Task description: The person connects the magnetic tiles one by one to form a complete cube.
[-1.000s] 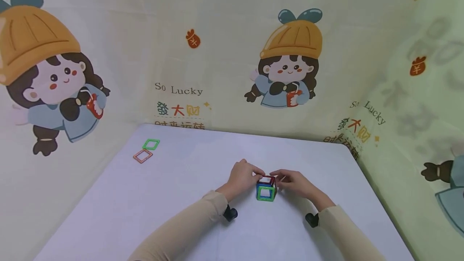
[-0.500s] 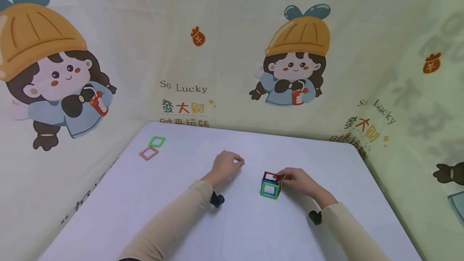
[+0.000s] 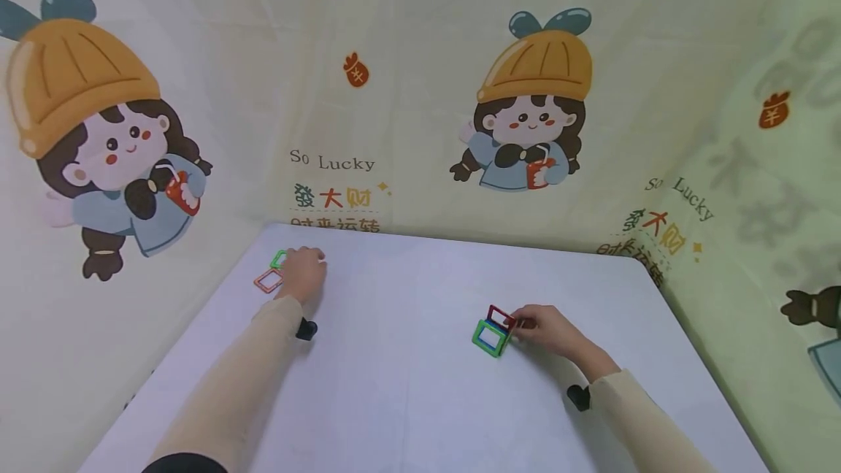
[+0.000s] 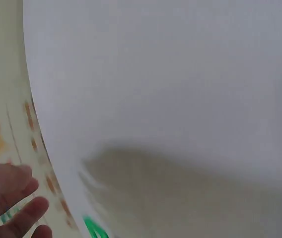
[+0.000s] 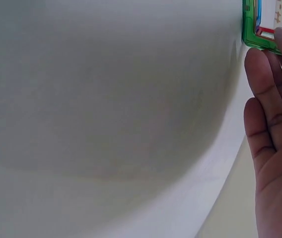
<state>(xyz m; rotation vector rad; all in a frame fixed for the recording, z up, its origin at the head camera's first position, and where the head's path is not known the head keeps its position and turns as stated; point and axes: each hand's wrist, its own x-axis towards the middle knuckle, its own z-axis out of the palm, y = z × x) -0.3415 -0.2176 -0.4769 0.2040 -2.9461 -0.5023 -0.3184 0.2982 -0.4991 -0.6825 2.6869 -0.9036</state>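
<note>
A small cube-like build of magnetic tiles, with green and blue frames, is at the right of the table. A dark red square tile stands tilted at its top. My right hand pinches the build at its right side; the right wrist view shows the thumb on a green-edged tile. At the far left, my left hand hovers beside a green square tile, partly covering it. Its fingers look loosely bent, with nothing visible between them. An orange square tile lies next to the green one.
Both loose tiles lie close to the left edge of the white table. A printed cloth backdrop with cartoon figures rises behind and along the sides of the table.
My left hand has left the tile build and moved far left to the loose tiles. The right hand keeps hold of the build, which has tilted, its red tile raised.
</note>
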